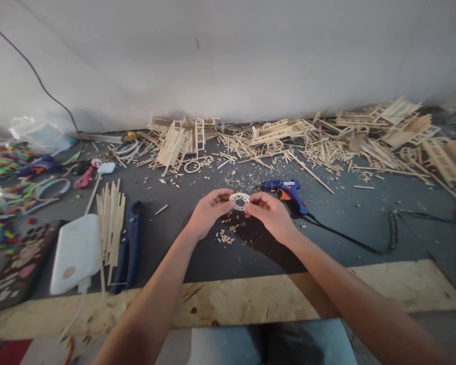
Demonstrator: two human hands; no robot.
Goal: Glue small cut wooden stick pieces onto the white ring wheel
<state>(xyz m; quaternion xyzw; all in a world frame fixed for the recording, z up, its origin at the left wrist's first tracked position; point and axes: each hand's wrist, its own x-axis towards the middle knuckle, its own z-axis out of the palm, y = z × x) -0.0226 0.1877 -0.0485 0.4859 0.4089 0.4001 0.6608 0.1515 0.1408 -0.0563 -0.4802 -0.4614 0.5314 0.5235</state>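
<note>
A small pale ring with short pieces set around it is held up over the dark table, tilted toward me. My left hand pinches its left edge between thumb and fingers. On the opposite edge, my right hand grips it the same way. Just below lies a scatter of short cut stick pieces. A blue glue gun with an orange trigger rests on its side to the right of my right hand, its black cord running off to the right.
Wooden stick models and loose sticks line the wall. At left are a blue-handled cutter, a bundle of sticks, a white power bank and a dark patterned case. A wooden strip edges the table.
</note>
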